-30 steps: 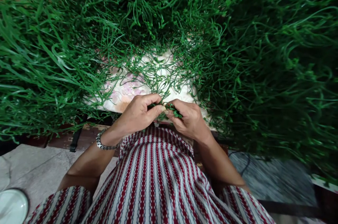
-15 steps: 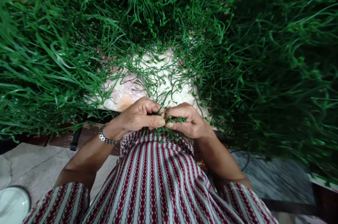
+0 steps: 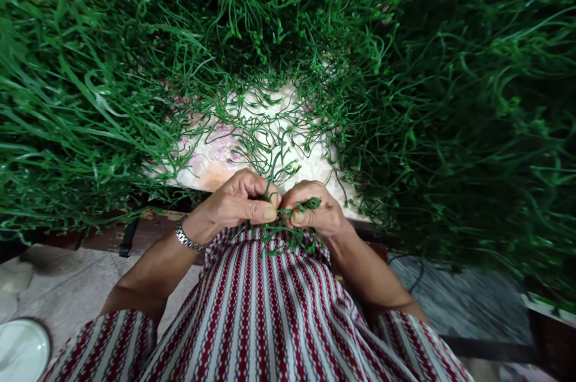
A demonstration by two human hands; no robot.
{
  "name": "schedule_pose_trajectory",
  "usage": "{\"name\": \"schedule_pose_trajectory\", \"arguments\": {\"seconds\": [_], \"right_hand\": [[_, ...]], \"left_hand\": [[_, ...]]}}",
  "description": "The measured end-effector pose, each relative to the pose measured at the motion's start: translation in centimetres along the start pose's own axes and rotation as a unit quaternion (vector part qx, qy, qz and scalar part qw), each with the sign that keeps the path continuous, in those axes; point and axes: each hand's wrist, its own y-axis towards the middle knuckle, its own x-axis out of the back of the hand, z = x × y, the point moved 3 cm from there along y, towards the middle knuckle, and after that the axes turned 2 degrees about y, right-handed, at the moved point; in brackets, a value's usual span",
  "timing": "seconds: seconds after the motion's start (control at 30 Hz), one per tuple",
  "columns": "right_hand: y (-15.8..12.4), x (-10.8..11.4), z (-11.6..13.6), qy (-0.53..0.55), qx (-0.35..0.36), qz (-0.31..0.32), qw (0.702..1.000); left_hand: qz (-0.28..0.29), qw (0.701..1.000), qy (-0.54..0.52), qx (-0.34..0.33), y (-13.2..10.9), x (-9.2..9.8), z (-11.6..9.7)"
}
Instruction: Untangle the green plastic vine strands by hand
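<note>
My left hand (image 3: 236, 205) and my right hand (image 3: 315, 214) meet just above my lap, both pinched on a small bunch of thin green stems (image 3: 288, 229). Some of those stems hang down over my red and white striped clothing (image 3: 270, 310). A metal bracelet (image 3: 186, 239) sits on my left wrist. Just beyond my hands lies a pale floral cloth (image 3: 225, 157) with loose stems scattered over it.
Large heaps of green stems (image 3: 450, 100) surround the cloth on the left, back and right. A dark wooden edge (image 3: 144, 229) runs under the cloth. A white plate (image 3: 20, 349) lies on the grey floor at bottom left. A dark cable (image 3: 414, 277) runs at right.
Both hands have drawn slightly nearer to my lap, and more green stems now hang below them over the striped cloth.
</note>
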Motion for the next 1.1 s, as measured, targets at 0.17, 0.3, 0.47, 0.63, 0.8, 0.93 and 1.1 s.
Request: {"name": "schedule_pose_trajectory", "arguments": {"seconds": [0.17, 0.3, 0.47, 0.63, 0.8, 0.93, 1.1], "right_hand": [[-0.4, 0.3, 0.2, 0.038, 0.088, 0.004, 0.995], [-1.5, 2.4, 2.6, -0.13, 0.125, -0.157, 0.971], [-2.5, 2.4, 6.0, -0.387, 0.175, -0.163, 0.89], [-1.0, -0.5, 4.7, -0.483, 0.184, -0.087, 0.852], [-0.2, -0.9, 2.9, -0.457, 0.195, -0.175, 0.85], [-0.3, -0.5, 2.3, -0.437, 0.188, -0.202, 0.856], [-0.4, -0.2, 1.6, -0.419, 0.136, -0.253, 0.861]], "left_hand": [[0.001, 0.997, -0.075, -0.027, 0.1, -0.3, 0.6], [-0.042, 0.997, -0.038, -0.045, 0.3, 0.4, 1.0], [-0.104, 0.99, 0.06, -0.08, 0.1, 1.4, 0.4], [-0.183, 0.975, 0.077, -0.097, 0.7, 0.5, 0.2], [-0.307, 0.944, -0.041, -0.114, 1.6, -0.3, 0.6], [-0.309, 0.94, -0.088, -0.116, 1.9, -0.5, 0.6], [-0.31, 0.941, -0.065, -0.121, 1.9, -0.5, 0.4]]}}
